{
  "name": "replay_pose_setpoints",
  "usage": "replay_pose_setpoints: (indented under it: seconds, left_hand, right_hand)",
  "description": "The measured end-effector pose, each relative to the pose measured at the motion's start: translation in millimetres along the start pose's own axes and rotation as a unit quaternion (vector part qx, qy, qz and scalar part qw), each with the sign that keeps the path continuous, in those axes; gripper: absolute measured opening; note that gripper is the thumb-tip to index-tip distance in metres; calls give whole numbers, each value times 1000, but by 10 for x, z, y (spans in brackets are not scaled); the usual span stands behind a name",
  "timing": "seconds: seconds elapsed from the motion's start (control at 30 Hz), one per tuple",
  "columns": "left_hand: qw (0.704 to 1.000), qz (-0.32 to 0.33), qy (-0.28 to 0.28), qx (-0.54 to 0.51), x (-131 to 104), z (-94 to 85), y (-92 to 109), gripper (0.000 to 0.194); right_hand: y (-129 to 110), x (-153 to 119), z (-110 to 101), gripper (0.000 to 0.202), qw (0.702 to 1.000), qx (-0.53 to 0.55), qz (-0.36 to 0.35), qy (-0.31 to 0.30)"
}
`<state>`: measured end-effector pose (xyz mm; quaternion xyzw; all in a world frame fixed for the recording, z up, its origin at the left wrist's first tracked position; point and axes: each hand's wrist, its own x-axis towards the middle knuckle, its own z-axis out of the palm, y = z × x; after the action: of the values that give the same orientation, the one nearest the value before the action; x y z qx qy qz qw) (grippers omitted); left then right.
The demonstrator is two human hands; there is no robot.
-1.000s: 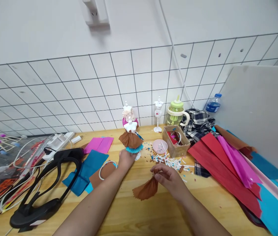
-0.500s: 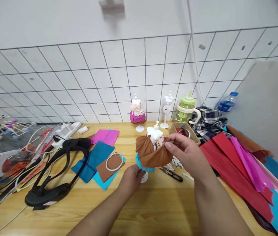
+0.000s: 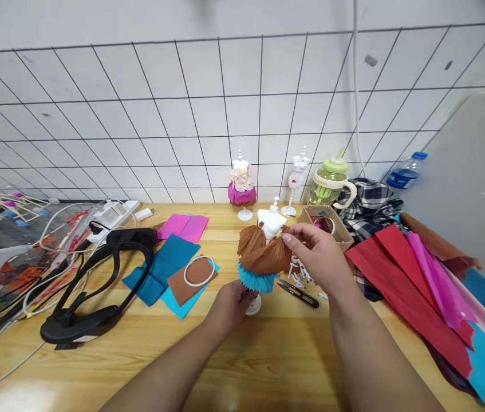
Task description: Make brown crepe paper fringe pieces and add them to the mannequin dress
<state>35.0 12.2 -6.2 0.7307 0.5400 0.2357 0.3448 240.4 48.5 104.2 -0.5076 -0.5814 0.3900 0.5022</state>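
Note:
A small white dress-form mannequin [image 3: 271,221] stands upright in front of me on a round white base. Brown crepe paper [image 3: 265,254] wraps its front in gathered folds, above a ruffled blue paper skirt [image 3: 257,279]. My left hand [image 3: 234,302] is closed round the stand just under the skirt; the stand itself is mostly hidden. With thumb and fingertips, my right hand [image 3: 313,247] pinches the right end of the brown paper beside the torso. Black snips [image 3: 300,293] lie on the table below my right hand, near scattered small white pieces [image 3: 299,272].
Two more mannequins, one dressed [image 3: 241,186] and one bare [image 3: 297,178], stand by the wall. A cardboard box [image 3: 340,234] and green-lidded jug [image 3: 330,184] are at right, with red paper [image 3: 414,303]. Left lie folded papers [image 3: 173,263], a black headset [image 3: 96,286] and a glue gun [image 3: 2,266].
My right hand has drawn the brown paper's end in closer to the mannequin's torso. More of the blue skirt shows beneath it. The camera view has tilted slightly down.

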Motion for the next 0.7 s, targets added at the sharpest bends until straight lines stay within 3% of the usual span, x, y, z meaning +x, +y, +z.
replay_pose_setpoints:
  seconds: [0.27,0.47,0.7]
  left_hand:
    - [1000,0,-21,-18,-5,24,-10,23]
    - [999,15,-28,-4,-4,25,-8,21]
    - [999,27,-38,3,-15,28,-12,22]
  right_hand:
    - [53,37,-15,17,999,-36,-34,-2]
    - [-68,-43,-69,16,998,-50,-48,4]
    - [-119,-75,-88,16,988,-120,-78,61]
